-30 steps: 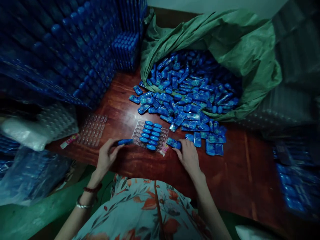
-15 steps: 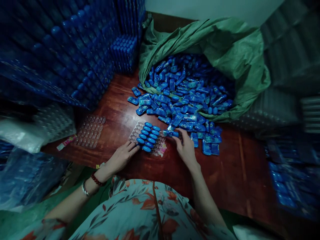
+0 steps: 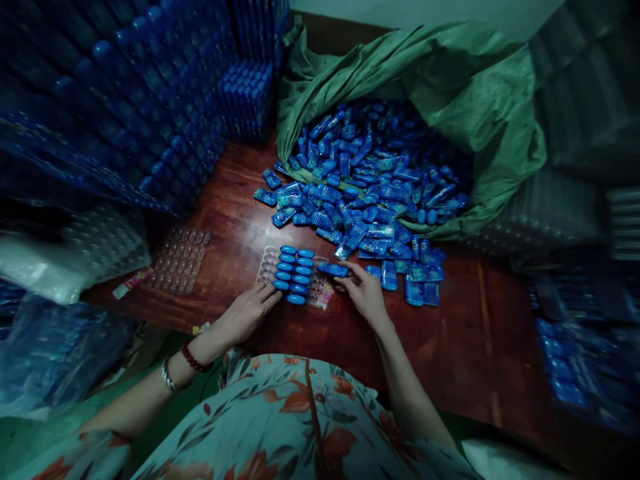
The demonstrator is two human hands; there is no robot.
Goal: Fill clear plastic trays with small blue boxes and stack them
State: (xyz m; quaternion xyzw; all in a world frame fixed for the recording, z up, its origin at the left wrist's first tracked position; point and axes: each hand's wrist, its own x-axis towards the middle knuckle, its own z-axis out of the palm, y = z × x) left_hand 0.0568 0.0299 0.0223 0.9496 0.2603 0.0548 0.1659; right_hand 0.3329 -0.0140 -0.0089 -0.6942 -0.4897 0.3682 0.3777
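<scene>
A clear plastic blister tray (image 3: 269,263) lies on the table in front of me. Two columns of blue oval-ended pieces (image 3: 301,271) stand in its middle, with bare cavities to either side. My left hand (image 3: 250,308) is at the tray's near left corner, its fingertips and thumb closed on the edge. Just right of the filled columns, my right hand (image 3: 364,288) pinches a small flat blue pack (image 3: 333,269) between thumb and fingers. The pack is held lengthwise over the tray's right side. A pink-and-white label (image 3: 326,295) shows at the tray's near right corner.
A green woven sack (image 3: 490,120) spills a heap of blue packs (image 3: 360,200) across the table (image 3: 235,193). Another clear tray (image 3: 181,260) lies to the left. Stacks of filled blue trays (image 3: 140,100) rise at the left; more clear trays (image 3: 545,207) are stacked at the right.
My right hand has moved slightly left with the blue pack, closer to the filled columns. The tray has turned a little and sits straighter. My left hand remains at its corner.
</scene>
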